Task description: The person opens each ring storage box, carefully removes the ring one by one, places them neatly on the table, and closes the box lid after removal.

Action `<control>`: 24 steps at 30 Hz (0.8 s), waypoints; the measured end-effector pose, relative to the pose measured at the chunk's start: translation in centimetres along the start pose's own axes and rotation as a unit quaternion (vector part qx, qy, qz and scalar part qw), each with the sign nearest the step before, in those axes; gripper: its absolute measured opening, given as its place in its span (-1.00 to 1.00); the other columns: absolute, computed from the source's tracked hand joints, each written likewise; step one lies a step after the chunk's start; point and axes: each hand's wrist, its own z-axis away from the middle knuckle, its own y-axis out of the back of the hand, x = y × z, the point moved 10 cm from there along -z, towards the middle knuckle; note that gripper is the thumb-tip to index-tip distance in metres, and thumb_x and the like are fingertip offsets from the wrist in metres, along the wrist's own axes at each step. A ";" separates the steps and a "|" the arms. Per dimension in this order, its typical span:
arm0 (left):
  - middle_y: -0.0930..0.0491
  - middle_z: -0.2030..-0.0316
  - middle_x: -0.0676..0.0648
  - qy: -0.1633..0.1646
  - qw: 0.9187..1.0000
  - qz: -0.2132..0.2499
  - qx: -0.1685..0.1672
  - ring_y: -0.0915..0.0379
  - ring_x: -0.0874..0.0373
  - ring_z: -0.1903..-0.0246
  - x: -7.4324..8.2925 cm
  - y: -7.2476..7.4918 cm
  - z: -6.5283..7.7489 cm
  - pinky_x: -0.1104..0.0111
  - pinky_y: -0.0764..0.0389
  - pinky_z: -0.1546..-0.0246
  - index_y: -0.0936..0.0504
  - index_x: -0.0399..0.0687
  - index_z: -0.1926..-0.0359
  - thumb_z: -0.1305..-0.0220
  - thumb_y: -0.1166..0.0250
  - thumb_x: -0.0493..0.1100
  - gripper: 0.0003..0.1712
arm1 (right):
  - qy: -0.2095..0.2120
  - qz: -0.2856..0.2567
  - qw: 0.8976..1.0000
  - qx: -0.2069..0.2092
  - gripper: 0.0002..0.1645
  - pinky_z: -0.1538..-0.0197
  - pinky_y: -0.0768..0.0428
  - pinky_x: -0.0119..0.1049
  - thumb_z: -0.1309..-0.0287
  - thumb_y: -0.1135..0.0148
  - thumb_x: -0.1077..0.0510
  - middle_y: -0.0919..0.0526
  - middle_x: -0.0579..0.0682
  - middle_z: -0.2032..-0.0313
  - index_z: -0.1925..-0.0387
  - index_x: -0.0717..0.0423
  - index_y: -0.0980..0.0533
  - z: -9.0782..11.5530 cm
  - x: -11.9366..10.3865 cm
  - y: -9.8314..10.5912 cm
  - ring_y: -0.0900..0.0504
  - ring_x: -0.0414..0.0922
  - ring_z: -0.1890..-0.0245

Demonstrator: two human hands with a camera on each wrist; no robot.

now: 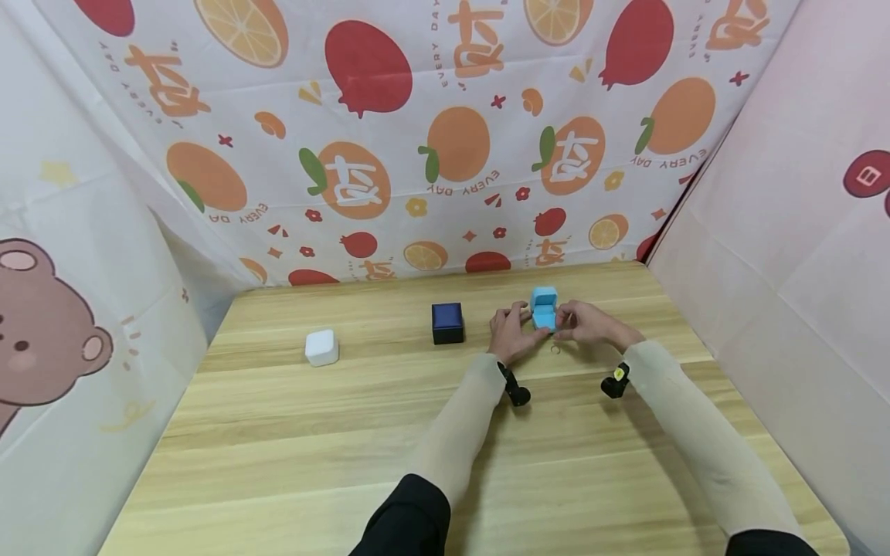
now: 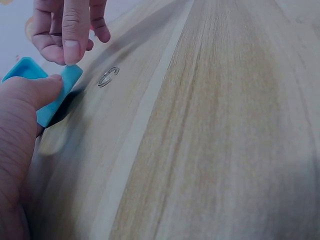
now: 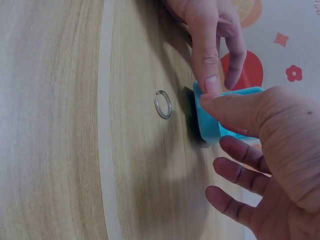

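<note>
A small light-blue ring box stands at the back right of the table, its lid raised. My left hand grips the box from the left, thumb along the front. From the right, my right hand pinches the front right edge, its thumb on the rim close to the left thumb. The lower fingers of the right hand are loosely spread below. What lies inside the box is hidden by the hands in the wrist views. A silver ring with a gap in its band lies on the wood just in front.
Left of the hands stands a dark blue, black-sided box, shut. Farther left sits a white rounded box. The wooden table ends at a fruit-print cloth behind, with pale cloth walls at both sides.
</note>
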 end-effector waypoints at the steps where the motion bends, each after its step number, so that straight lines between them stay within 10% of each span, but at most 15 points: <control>1: -0.61 -0.28 0.06 0.003 1.000 0.000 0.001 -0.27 -0.03 -0.32 -0.1 0.0 0.0 0.05 -0.11 -0.44 -0.34 0.02 -0.43 -0.26 -0.36 0.28 -0.15 | 0.002 -0.001 1.000 0.001 -0.81 0.11 -0.49 -0.25 -0.15 -0.46 0.21 -0.63 0.08 0.24 0.28 0.14 -0.58 0.0 -0.1 0.0 -0.55 -0.07 0.22; 24: -0.62 -0.26 0.03 0.016 0.999 0.033 0.015 -0.31 0.00 -0.30 -0.5 0.3 0.3 0.10 -0.14 -0.44 -0.34 0.05 -0.42 -0.26 -0.38 0.24 -0.17 | 0.021 -0.013 1.000 0.018 -0.87 0.16 -0.52 -0.26 -0.17 -0.43 0.23 -0.64 0.06 0.29 0.32 0.14 -0.59 0.0 -0.8 0.8 -0.57 -0.08 0.27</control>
